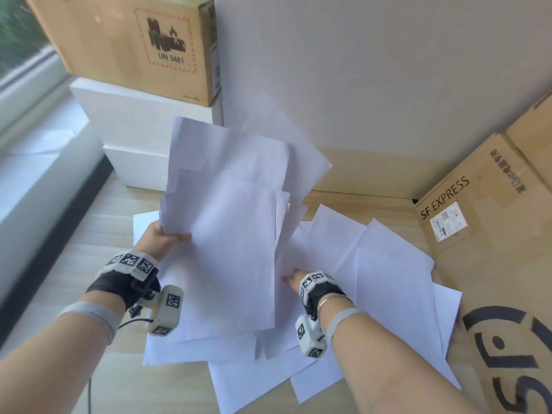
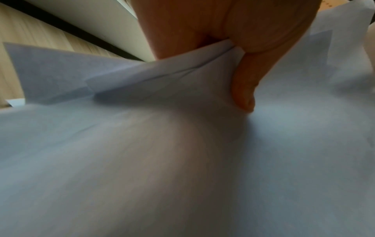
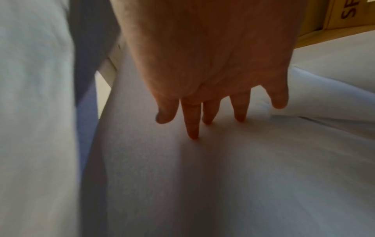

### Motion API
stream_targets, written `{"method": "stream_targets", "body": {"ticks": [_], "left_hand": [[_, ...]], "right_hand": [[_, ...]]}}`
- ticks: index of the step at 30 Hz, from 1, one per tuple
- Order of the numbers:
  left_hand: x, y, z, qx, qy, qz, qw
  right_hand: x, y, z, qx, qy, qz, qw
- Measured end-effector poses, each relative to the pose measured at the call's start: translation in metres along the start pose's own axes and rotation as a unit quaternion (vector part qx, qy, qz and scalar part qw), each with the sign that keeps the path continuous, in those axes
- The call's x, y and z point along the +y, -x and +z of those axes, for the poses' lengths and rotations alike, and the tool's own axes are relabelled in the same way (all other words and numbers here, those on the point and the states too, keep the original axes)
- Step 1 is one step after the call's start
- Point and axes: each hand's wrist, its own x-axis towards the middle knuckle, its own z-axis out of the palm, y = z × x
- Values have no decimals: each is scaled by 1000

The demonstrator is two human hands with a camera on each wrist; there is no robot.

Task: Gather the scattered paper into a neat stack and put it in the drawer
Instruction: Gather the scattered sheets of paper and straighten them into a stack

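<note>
My left hand (image 1: 161,239) pinches the uneven sheaf (image 1: 227,204) by one edge above the floor; right hand (image 3: 213,77), fingers spread, presses loose sheets (image 1: 373,279) (still scattered). Sheets could slide from that thin pinch.

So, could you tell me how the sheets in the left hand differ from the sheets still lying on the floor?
The held sheets are lifted and tilted, pinched at one edge by the left hand; the floor sheets lie flat. The held sheets overlap into a rough bundle; the floor sheets fan out, with the right hand resting open on them. Both are plain white paper.
</note>
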Motion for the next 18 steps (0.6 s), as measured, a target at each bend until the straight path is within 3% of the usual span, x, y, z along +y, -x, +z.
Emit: {"method": "stream_targets", "body": {"ticks": [3, 6, 8, 10, 12, 14, 16, 17, 18], "left_hand": [[1, -4, -6, 2, 19, 10, 1000], [8, -5, -4, 3, 27, 14, 1000], [11, -4, 1, 8, 25, 16, 1000], [15, -4, 9, 16, 20, 23, 999], [20, -2, 19, 32, 19, 33, 999], [28, 2, 30, 50, 23, 45, 997], [36, 6, 38, 66, 32, 45, 996], [40, 7, 42, 64, 42, 50, 996], [43, 6, 45, 59, 59, 62, 995]], "right_hand": [[1, 2, -7, 6, -8, -15, 1000], [-11, 35, -23, -10, -148, -96, 984], [-15, 46, -37, 4, -341, -125, 932], [-17, 48, -55, 16, -501, -131, 855], [-22, 55, -71, 6, -610, -143, 779], [-26, 61, -85, -12, -657, -176, 733], [-25, 64, -95, -10, -671, -195, 716], [-24, 68, -100, 0, -662, -204, 721], [-22, 75, -105, 35, -630, -214, 746]]}}
